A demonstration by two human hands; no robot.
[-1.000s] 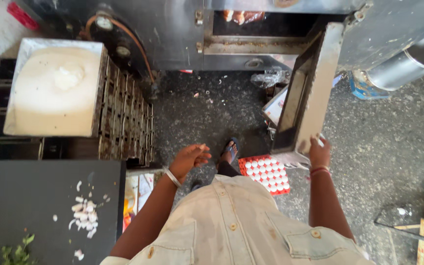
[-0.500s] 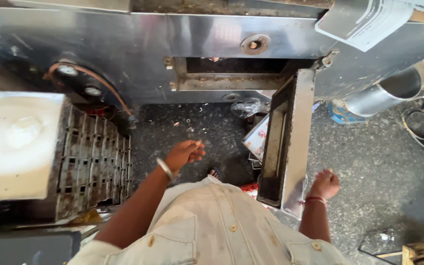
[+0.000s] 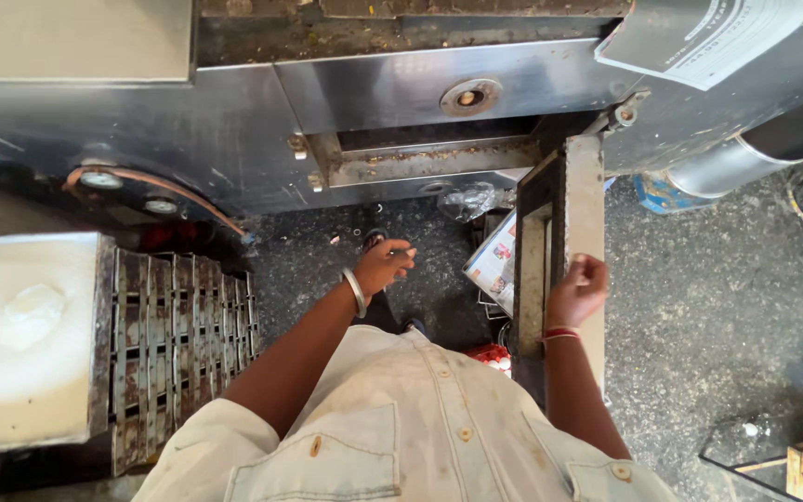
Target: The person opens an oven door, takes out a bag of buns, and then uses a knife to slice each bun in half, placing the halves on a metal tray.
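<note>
Oven door (image 3: 564, 251) lower end hidden behind right hand (image 3: 576, 290), torso.

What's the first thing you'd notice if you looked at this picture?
First the big steel oven across the top, with its door swung open toward the person and a dark slot behind it. The right hand is on the door's edge, while the left hand, with a metal bangle at the wrist, hangs empty over the dark floor. At left, a white slab sits on rusty racks.
</note>
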